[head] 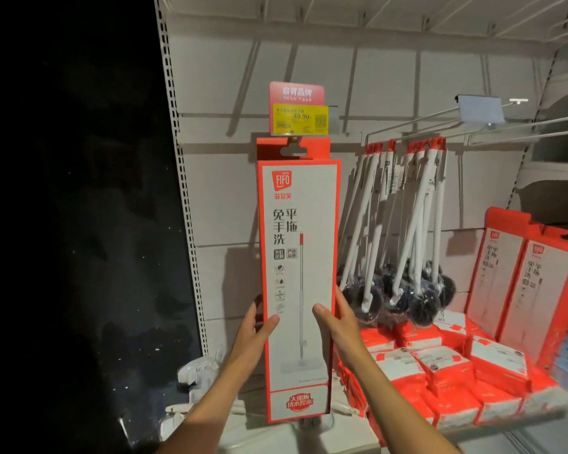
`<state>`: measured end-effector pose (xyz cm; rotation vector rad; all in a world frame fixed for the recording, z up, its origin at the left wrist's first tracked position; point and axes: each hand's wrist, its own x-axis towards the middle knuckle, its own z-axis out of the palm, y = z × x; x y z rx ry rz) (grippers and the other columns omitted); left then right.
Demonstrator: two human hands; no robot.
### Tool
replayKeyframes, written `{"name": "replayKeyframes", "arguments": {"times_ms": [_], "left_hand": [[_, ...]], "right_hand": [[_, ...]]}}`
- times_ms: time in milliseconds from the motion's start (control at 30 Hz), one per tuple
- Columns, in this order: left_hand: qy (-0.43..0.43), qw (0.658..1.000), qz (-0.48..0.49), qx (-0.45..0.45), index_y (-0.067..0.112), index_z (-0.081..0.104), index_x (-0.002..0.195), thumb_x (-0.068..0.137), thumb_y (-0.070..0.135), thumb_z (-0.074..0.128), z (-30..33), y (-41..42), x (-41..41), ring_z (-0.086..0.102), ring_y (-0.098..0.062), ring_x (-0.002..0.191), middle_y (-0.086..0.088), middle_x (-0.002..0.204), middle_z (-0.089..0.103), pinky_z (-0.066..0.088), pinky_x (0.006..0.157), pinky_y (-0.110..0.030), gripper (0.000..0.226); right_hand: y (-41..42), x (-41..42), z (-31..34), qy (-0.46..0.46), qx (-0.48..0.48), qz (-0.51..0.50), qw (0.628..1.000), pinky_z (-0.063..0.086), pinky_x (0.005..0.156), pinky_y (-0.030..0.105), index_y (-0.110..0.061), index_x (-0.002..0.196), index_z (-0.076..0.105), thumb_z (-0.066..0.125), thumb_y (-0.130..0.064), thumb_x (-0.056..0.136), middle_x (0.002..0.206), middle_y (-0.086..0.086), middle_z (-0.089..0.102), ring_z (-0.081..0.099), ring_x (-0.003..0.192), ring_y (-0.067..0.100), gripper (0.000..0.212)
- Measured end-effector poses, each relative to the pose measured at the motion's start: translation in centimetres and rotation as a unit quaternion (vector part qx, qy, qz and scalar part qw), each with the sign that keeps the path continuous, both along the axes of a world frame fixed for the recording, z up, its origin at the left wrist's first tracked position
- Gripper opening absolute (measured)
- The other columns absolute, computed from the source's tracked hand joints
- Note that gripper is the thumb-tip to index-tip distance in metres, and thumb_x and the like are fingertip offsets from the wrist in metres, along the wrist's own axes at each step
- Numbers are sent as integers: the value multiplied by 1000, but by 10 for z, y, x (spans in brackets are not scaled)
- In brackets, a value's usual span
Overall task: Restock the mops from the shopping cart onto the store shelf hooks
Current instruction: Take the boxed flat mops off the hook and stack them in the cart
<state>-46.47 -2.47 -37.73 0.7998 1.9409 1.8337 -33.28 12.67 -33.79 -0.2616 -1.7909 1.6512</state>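
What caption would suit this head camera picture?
Both hands, left hand and right hand, steady a boxed mop at a shelf hook.

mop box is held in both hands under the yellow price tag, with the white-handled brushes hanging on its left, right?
Not quite. In the head view the white-handled brushes hang to the right of the mop box, not its left. Both the left hand and right hand do hold it, under the yellow price tag.
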Motion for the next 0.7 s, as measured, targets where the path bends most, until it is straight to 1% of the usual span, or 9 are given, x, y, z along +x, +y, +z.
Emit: {"name": "replayKeyframes", "arguments": {"times_ms": [67,167,233,300,367,433,533,633,700], "left_hand": [[8,1000,19,5,52,41,143,74,79,66,-4,1,2,57,-16,127,21,137,60,48,105,-53,77],[6,999,27,27,47,46,140,77,75,64,1,-1,10,62,-16,120,17,130,65,52,102,-51,72],[1,999,28,40,42,47,140,77,74,63,6,-2,14,65,-15,117,15,127,67,54,100,-50,73],[-7,998,30,47,37,48,141,83,67,63,11,-2,18,67,-13,113,14,125,68,56,97,-47,67],[-15,997,39,58,31,49,139,96,49,61,14,1,19,70,-10,106,12,122,69,59,90,-39,48],[-24,996,45,69,31,51,134,101,36,56,18,4,18,71,-7,100,17,116,70,60,80,-28,34],[-27,996,48,76,34,52,130,102,35,55,26,6,15,72,-4,96,21,113,70,58,72,-21,28],[-27,995,50,85,31,54,129,102,37,54,32,10,6,72,-4,95,16,113,70,57,72,-21,28],[-24,995,54,84,29,55,133,102,39,53,32,15,-1,72,-6,99,13,117,71,59,80,-28,33]], "right_hand": [[-3,0,-2,8,-1,-7,1000,53,101,39,-30,144,48,74,-41,79,135,-8,64,62,124,17,71],[-6,-1,-3,25,-5,-14,1000,52,102,41,-26,146,48,75,-40,81,136,-5,64,61,125,19,72],[-9,-1,-2,35,-5,-24,999,53,101,36,-21,147,48,74,-38,83,137,-4,63,60,126,18,72],[-12,-4,0,49,-15,-37,998,53,99,29,-16,148,47,71,-27,89,137,-2,63,60,126,17,64],[-13,-7,3,60,-29,-45,997,52,101,31,-12,147,48,65,-15,95,136,1,64,60,126,19,54],[-13,-11,6,65,-31,-50,996,51,104,37,-12,146,49,62,-13,97,135,3,64,60,126,21,50],[-12,-19,11,62,-41,-50,996,53,100,34,-15,143,52,59,-10,100,131,0,67,63,123,19,45],[-8,-29,16,69,-50,-43,995,53,99,32,-15,144,51,58,-8,100,132,0,67,63,122,18,46],[-2,-36,17,68,-52,-39,996,52,102,35,-13,146,49,59,-8,99,135,3,64,61,125,20,48]]}}
